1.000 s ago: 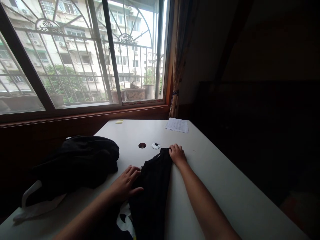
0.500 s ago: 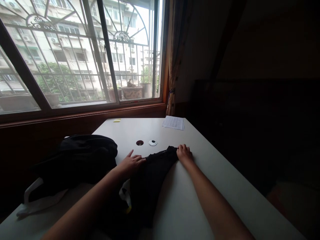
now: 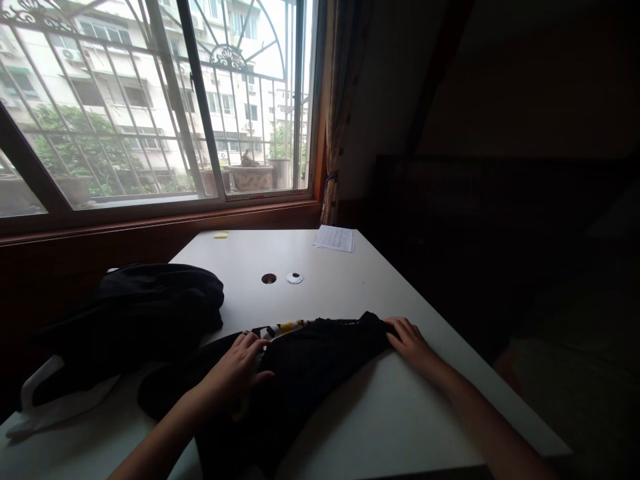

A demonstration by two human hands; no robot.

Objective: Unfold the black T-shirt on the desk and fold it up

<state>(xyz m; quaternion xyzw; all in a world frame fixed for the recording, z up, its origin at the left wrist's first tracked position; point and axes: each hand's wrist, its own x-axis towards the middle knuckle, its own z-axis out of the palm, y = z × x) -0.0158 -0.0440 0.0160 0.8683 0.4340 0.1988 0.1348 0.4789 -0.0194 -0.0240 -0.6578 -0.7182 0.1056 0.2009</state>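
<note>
A black garment (image 3: 310, 373) lies spread across the white table, its upper edge showing a white strip with yellow and black print (image 3: 285, 328). On its left part rests my left hand (image 3: 245, 360), fingers stretched out and thumb apart. My right hand (image 3: 407, 340) has its fingers closed on the garment's right end. The lower part of the garment runs toward me and is too dark to make out in detail. To the left sits a second heap of black cloth (image 3: 160, 300) with a white band (image 3: 43, 377) hanging from it.
A round cable hole (image 3: 269, 279) and its loose white cover (image 3: 295, 278) are beyond the garment. Papers (image 3: 335, 238) and a yellow sticky note (image 3: 221, 235) lie at the table's far end. A barred window (image 3: 150, 113) and a curtain (image 3: 333, 120) stand behind.
My right hand has moved right and nearer, pulling the garment's end with it. The left hand has shifted left and lower. The garment is spread wider, and more of the printed strip shows.
</note>
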